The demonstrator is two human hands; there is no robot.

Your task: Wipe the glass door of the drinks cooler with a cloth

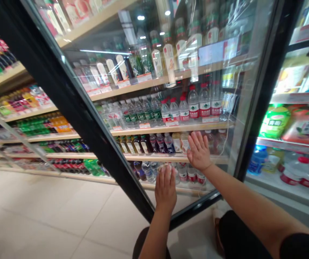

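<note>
A glass door (224, 172) with a black frame stands ajar in front of me. My right hand (199, 151) lies flat against its pane, fingers stretched and a little apart. Lower and to the left, my left hand (166, 187) is also laid on the glass, its fingers straight and close together. At its fingertips shows a small pale patch (167, 166); I cannot make out whether it is a cloth or something behind the pane. Through the glass appear shelved water bottles (194, 102) with red caps.
To the right, the lit cooler (291, 144) holds pouches and bottles. Shelves of soft drinks (43, 124) run along the left, beyond the door's black frame (89, 111). Pale floor tiles (49, 212) lie below. My knees are close to the door's bottom edge.
</note>
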